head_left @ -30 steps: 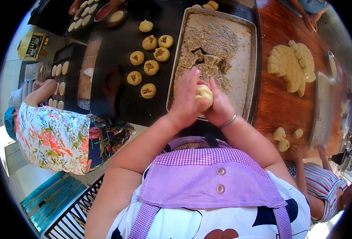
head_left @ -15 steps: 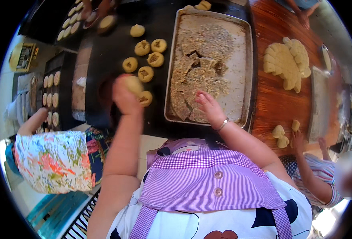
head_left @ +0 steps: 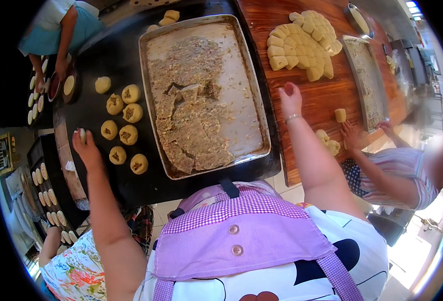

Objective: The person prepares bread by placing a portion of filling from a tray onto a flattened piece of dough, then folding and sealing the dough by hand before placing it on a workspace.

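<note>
My left hand [head_left: 88,149] is over the black table, left of the filled dough balls [head_left: 128,135]. Its fingers are curled around a small pale thing [head_left: 83,135], too little of it visible to name. My right hand [head_left: 291,100] reaches over the wooden table, just short of the cut dough pieces [head_left: 301,50]; its fingers are bent but apart, and nothing shows in them. Between my arms lies a metal tray [head_left: 255,100] with a crumbly, nutty brown filling [head_left: 196,115], broken into slabs on the near side. Several dough balls show filling at their tops; one [head_left: 102,85] looks plain.
At right, a co-worker's hand [head_left: 351,134] is beside a loose dough piece [head_left: 340,115]. A long narrow tray [head_left: 366,80] and a round bowl [head_left: 359,21] stand beyond. At far left, another person [head_left: 61,65] works by bowls. Trays of pale rounds [head_left: 45,185] stand left.
The view has swung right. My left hand has let go of a dough ball, now among the others, and moved left. My right hand has gone from over the tray to the wooden table.
</note>
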`<state>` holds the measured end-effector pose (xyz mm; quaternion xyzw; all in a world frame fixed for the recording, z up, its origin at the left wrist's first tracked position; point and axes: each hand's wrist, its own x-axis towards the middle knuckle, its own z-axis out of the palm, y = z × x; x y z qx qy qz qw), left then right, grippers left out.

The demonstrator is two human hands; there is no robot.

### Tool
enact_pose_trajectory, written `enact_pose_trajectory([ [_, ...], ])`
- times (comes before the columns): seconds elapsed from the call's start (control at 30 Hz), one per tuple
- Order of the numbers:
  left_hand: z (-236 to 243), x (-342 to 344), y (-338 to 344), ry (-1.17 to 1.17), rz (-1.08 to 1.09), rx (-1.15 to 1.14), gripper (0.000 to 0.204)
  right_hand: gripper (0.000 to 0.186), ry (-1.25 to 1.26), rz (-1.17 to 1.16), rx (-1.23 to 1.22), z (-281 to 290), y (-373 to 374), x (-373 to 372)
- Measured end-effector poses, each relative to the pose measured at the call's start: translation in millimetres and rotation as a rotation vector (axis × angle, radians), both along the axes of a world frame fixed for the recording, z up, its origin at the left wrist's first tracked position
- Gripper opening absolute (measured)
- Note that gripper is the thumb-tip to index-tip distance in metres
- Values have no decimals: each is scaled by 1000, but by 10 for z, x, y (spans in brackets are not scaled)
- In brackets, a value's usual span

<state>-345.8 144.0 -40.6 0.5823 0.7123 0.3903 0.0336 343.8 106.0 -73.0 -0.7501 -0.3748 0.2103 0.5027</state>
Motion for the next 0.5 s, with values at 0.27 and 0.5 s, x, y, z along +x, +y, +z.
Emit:
enact_pose_trajectory([
  [0.27,198,2075,-1419,-68,-371,-359,40,71,-332,-311,-347,263,1067,-164],
  [0.5,167,2180,-1654,-467,-235,-497,34,49,-450,-218,-210,190,924,-212],
])
